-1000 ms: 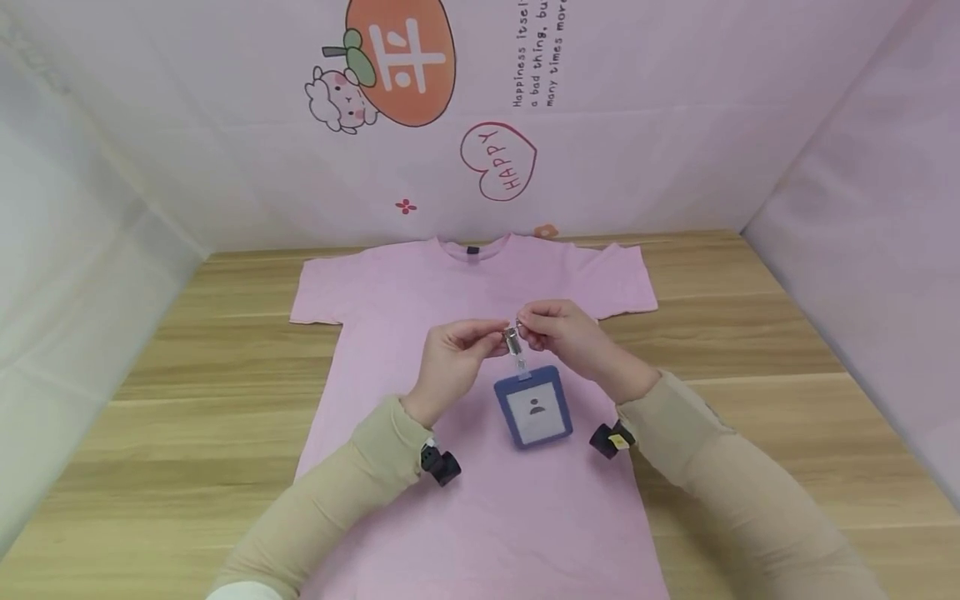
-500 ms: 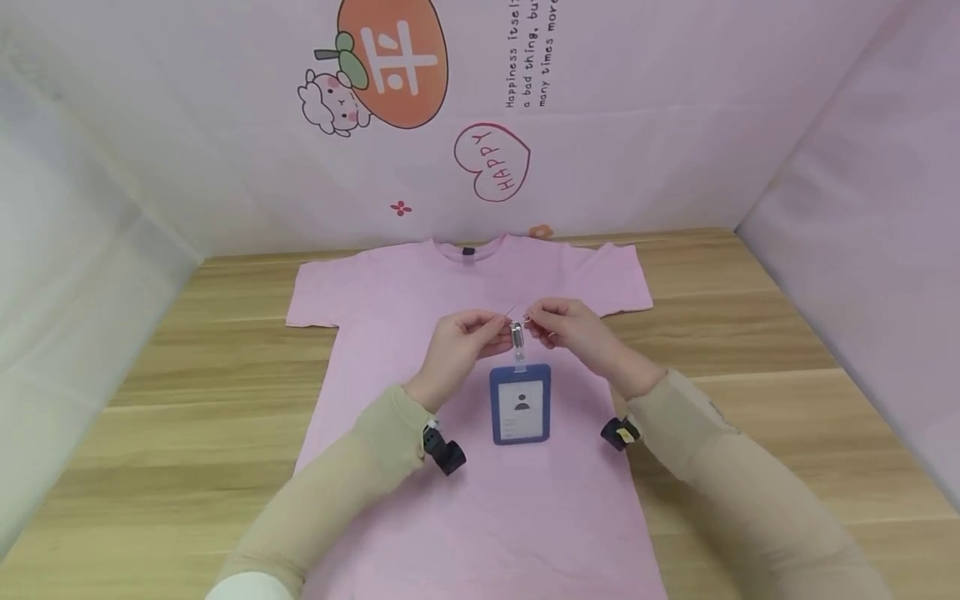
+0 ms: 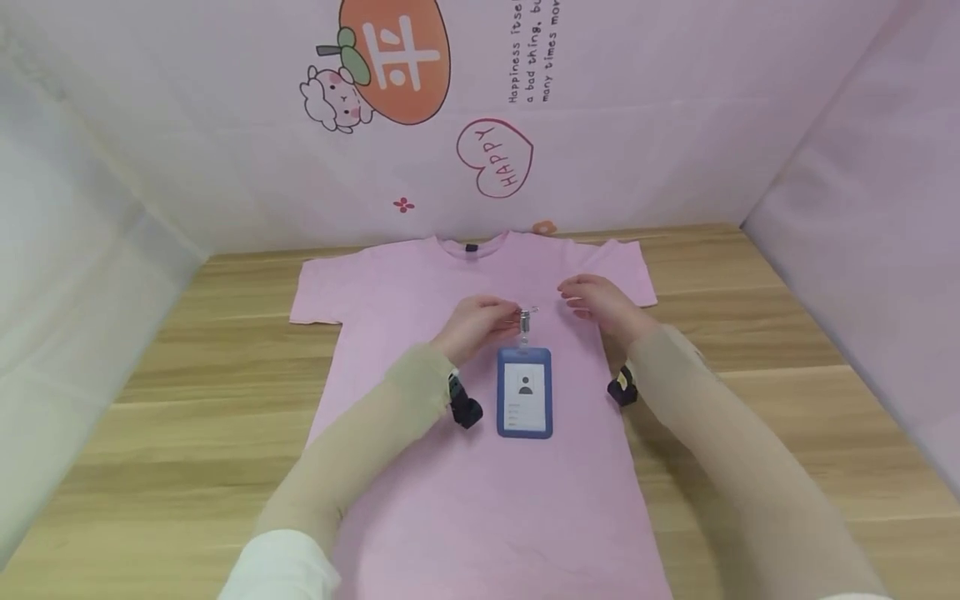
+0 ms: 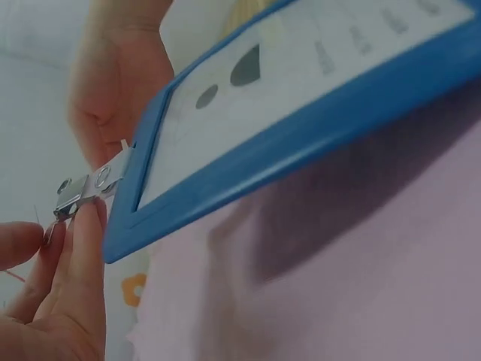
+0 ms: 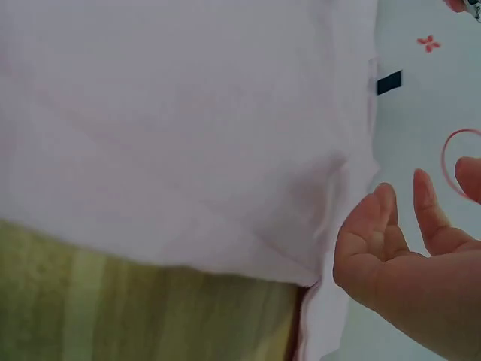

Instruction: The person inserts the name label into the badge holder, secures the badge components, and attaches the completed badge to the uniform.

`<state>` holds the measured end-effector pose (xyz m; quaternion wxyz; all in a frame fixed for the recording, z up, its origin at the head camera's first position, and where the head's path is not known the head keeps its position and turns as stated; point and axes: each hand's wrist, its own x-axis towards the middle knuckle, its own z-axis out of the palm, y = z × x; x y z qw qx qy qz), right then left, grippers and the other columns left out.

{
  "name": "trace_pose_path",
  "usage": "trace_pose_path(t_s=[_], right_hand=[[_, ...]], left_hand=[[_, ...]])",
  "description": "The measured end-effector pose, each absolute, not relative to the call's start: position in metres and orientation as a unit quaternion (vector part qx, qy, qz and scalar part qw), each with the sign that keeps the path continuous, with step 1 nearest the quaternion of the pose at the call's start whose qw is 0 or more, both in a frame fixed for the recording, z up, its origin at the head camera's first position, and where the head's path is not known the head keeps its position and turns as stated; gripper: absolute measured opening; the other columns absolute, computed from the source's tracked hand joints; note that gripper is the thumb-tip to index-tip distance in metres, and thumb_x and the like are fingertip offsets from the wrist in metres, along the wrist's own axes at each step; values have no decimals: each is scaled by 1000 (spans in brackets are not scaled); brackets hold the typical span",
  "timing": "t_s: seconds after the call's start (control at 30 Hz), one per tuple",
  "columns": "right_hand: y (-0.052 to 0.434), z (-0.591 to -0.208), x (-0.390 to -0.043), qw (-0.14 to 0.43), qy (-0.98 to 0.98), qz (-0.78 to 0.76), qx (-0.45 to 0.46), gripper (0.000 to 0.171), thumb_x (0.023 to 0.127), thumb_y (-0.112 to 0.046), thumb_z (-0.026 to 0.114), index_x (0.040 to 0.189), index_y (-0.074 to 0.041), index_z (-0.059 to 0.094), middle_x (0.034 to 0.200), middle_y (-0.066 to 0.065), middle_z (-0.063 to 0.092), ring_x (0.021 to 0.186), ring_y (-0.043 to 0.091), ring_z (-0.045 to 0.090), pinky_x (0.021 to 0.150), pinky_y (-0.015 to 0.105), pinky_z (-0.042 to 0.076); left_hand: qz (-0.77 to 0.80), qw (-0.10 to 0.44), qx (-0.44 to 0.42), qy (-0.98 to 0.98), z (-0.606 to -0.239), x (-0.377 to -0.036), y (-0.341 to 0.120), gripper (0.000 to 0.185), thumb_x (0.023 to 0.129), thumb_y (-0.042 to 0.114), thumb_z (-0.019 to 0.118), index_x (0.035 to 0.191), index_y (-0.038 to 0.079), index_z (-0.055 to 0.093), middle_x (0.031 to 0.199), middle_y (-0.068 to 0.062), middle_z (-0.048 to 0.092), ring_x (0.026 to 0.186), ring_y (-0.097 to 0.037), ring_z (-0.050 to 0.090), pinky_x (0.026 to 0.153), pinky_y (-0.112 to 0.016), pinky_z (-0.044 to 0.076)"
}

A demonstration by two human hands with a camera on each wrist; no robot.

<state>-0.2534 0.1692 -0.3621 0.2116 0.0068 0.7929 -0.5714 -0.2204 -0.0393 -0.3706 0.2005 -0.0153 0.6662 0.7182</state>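
Observation:
A pink T-shirt point(image 3: 465, 467) lies flat on the wooden table point(image 3: 750, 350), collar toward the wall. A blue badge holder point(image 3: 524, 393) with a metal clip point(image 3: 525, 317) hangs over the shirt's chest. My left hand point(image 3: 480, 323) pinches that clip point(image 4: 79, 193); the blue holder point(image 4: 301, 113) tilts beneath it in the left wrist view. My right hand point(image 3: 596, 302) hovers to the right of the clip with relaxed fingers and holds nothing. In the right wrist view its fingers point(image 5: 391, 241) are loosely spread above the shirt point(image 5: 173, 120).
Pink and white backdrop walls point(image 3: 637, 125) with cartoon stickers close in the table at the back and both sides. Bare wood shows left point(image 3: 187, 392) and right of the shirt. A small black camera is strapped on each wrist.
My right hand let go of the clip and moved right and away. The left hand carried the badge holder a little farther up the shirt.

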Motion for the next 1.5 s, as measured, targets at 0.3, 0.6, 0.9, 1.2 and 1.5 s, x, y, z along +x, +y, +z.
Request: trace_pose_path(t_s=[0.3, 0.6, 0.9, 1.2, 1.5], right_hand=[[170, -368, -275, 207, 872, -444, -15, 42, 99, -17, 43, 133, 8, 43, 139, 24, 43, 123, 35, 42, 109, 43, 37], [164, -378, -288, 190, 919, -343, -36, 34, 93, -16, 54, 120, 4, 54, 125, 22, 52, 111, 33, 46, 102, 45, 38], [158, -384, -290, 155, 946, -279, -60, 19, 90, -13, 58, 98, 4, 61, 100, 17, 60, 95, 29, 51, 89, 39, 42], [161, -383, -292, 165, 941, -289, -64, 18, 88, -10, 52, 96, 5, 60, 95, 17, 58, 92, 29, 51, 83, 36, 42], [166, -380, -291, 150, 930, -330, -66, 15, 88, -7, 52, 95, 5, 59, 87, 11, 55, 80, 21, 47, 66, 25, 38]], left_hand=[[675, 227, -47, 700, -377, -252, -21, 29, 93, 13, 58, 117, -4, 60, 112, -18, 66, 90, -18, 67, 83, -25, 55], [633, 261, -103, 721, -385, -272, -17, 26, 92, 10, 60, 114, -4, 62, 80, -8, 65, 63, -11, 63, 64, -21, 57], [617, 272, -116, 729, -393, -280, -10, 21, 90, 9, 62, 106, -4, 66, 78, -9, 66, 60, -12, 63, 62, -22, 57], [609, 267, -103, 740, -388, -275, -3, 21, 90, 6, 60, 106, -8, 65, 70, -7, 62, 56, -11, 61, 56, -19, 55], [594, 244, -103, 760, -391, -277, 1, 20, 90, 6, 61, 102, -8, 66, 67, -6, 60, 53, -10, 59, 54, -18, 54]])
